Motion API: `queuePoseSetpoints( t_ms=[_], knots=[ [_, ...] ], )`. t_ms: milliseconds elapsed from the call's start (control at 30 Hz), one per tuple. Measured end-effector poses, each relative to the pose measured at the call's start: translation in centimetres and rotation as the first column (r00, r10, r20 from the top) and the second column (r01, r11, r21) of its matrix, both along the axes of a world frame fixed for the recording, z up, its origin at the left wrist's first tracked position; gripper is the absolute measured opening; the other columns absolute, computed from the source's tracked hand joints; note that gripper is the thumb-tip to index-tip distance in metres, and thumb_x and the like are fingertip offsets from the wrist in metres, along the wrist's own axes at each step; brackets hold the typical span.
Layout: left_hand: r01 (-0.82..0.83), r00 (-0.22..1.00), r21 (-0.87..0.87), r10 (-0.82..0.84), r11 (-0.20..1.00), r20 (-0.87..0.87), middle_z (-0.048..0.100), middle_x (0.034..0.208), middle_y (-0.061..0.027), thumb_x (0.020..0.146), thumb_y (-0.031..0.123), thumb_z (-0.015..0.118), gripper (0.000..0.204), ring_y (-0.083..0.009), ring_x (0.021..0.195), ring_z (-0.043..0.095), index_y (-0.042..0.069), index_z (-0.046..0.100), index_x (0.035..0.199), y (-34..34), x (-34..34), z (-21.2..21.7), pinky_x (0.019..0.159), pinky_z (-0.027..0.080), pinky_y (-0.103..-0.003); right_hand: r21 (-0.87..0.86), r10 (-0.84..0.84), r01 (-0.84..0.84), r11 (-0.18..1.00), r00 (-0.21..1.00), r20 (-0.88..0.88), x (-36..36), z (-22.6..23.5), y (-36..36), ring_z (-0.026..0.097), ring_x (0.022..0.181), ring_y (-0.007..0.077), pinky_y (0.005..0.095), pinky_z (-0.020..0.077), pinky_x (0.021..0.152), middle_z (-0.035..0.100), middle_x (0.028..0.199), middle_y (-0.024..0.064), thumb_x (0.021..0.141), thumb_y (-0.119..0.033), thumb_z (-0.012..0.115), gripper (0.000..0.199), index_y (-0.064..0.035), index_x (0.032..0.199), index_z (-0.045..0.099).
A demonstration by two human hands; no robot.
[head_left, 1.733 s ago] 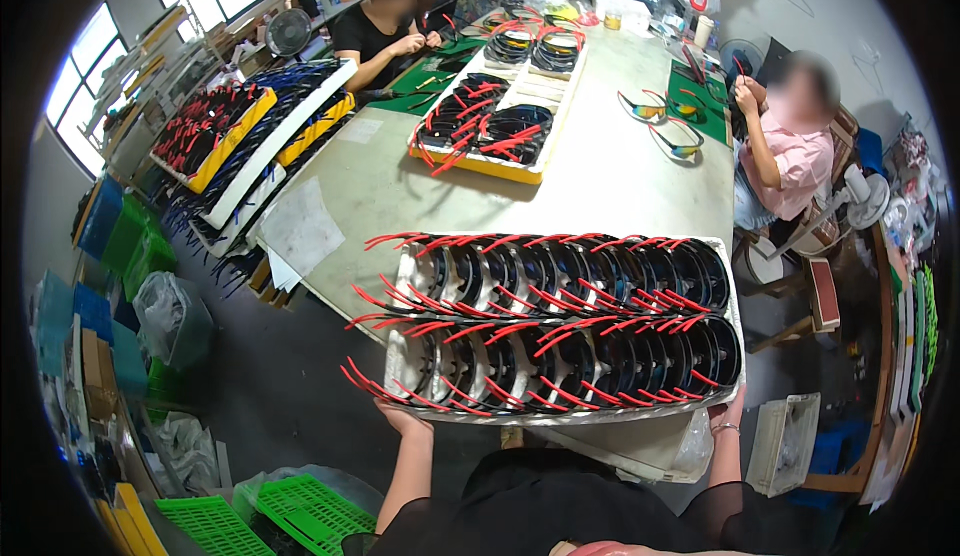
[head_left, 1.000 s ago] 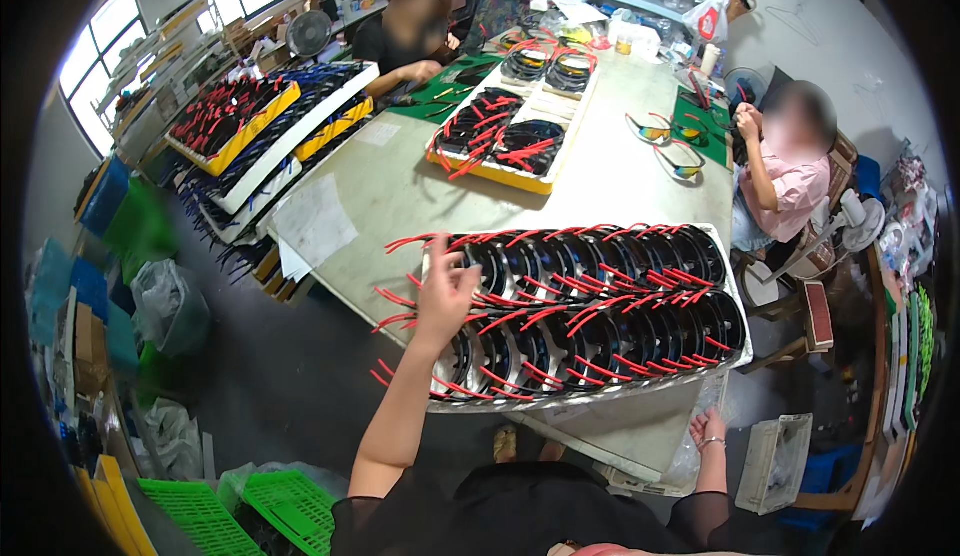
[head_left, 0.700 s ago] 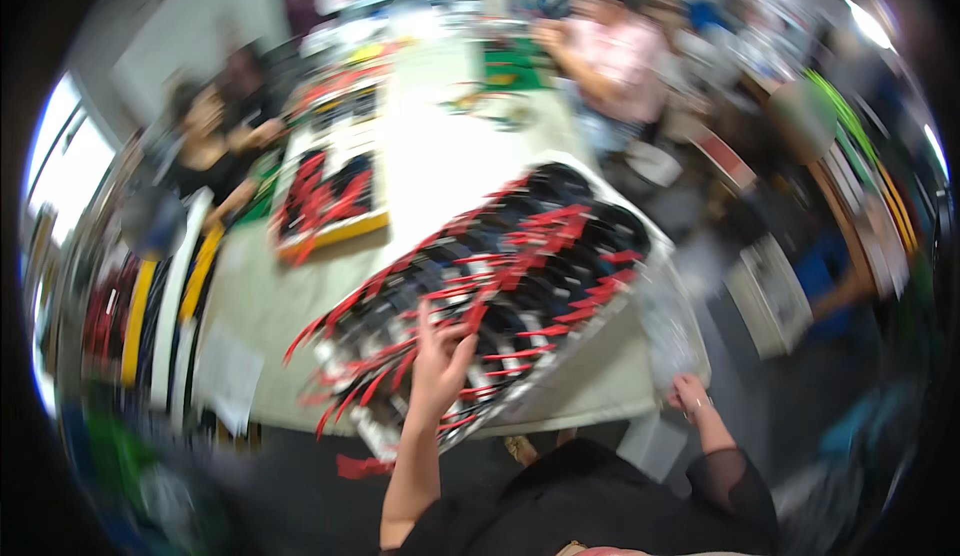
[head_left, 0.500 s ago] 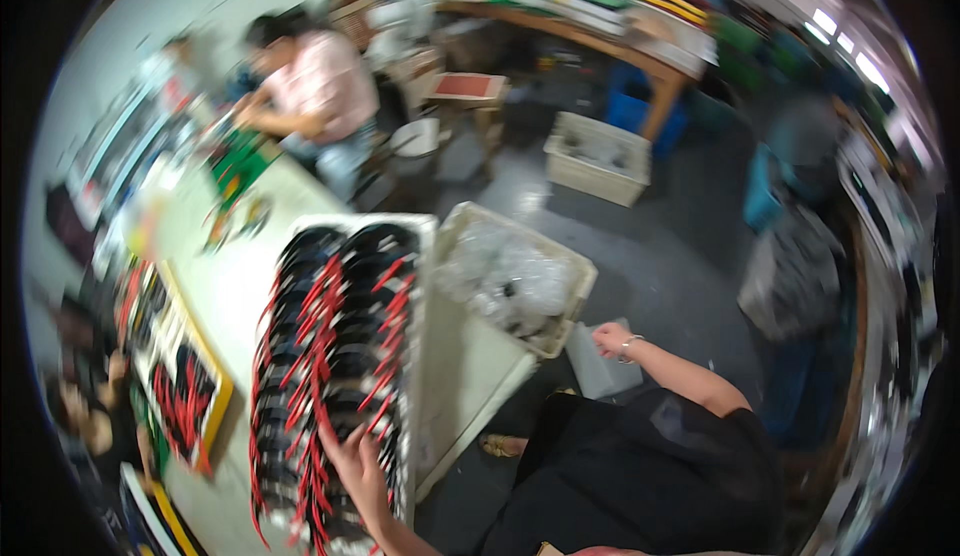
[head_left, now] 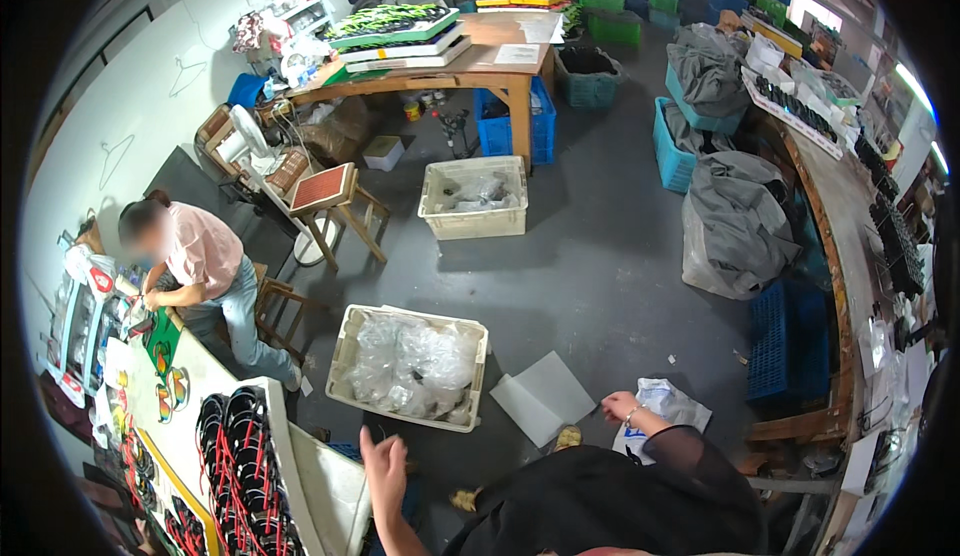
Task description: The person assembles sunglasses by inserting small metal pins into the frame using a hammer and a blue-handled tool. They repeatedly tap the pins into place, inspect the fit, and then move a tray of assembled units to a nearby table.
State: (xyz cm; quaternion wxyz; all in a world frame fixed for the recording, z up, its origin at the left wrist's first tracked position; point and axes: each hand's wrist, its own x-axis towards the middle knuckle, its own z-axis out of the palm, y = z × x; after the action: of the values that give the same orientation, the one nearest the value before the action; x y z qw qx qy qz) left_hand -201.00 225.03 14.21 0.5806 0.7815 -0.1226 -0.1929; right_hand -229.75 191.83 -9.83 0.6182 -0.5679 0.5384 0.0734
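The left hand (head_left: 385,468) is hanging open at the lower middle of the frame, fingers loosely spread and holding nothing, just right of the white tray (head_left: 285,461) of black-and-red glasses (head_left: 238,466) that is sitting on the table edge at lower left. The right hand (head_left: 622,408) is reaching toward the lower right, fingers loosely curled and apparently empty, just beside a crumpled white plastic bag (head_left: 668,408) on the grey floor.

The tray is probably light but long and awkward; the glasses look thin, springy and easy to tangle or spill, so gripping the rim at both ends seems wisest.

Directly above the left hand, a cream crate (head_left: 412,366) is holding clear, soft plastic bags. A second cream crate (head_left: 474,197) is sitting at centre. A flat white sheet (head_left: 543,397) is lying on the floor between crate and bag. Blue crates (head_left: 672,146) and grey sacks (head_left: 738,226) are crowding the upper right; a seated person in a pink shirt (head_left: 200,251) is working at left beside small coloured packets (head_left: 88,276)
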Motion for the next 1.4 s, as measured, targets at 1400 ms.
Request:
queuePoseSetpoints(
  t_ms=[1400],
  knots=[
    [-0.711,0.564,0.411,0.812,0.571,-0.152,0.054,0.109,-0.0227,0.081,0.034,0.053,0.063,-0.0333,0.102,0.052,-0.003,0.031,0.128,-23.6,-31.0,0.1,0.086,0.041,-0.036,-0.353,0.910,-0.845,0.402,0.325,0.257,32.3,2.9,-20.3,0.049,0.049,0.0088,0.0229,0.0384,0.040,0.055,0.066,0.0023,0.081,-0.013,0.050,0.017,-0.0020,0.092,0.056]
  ],
)
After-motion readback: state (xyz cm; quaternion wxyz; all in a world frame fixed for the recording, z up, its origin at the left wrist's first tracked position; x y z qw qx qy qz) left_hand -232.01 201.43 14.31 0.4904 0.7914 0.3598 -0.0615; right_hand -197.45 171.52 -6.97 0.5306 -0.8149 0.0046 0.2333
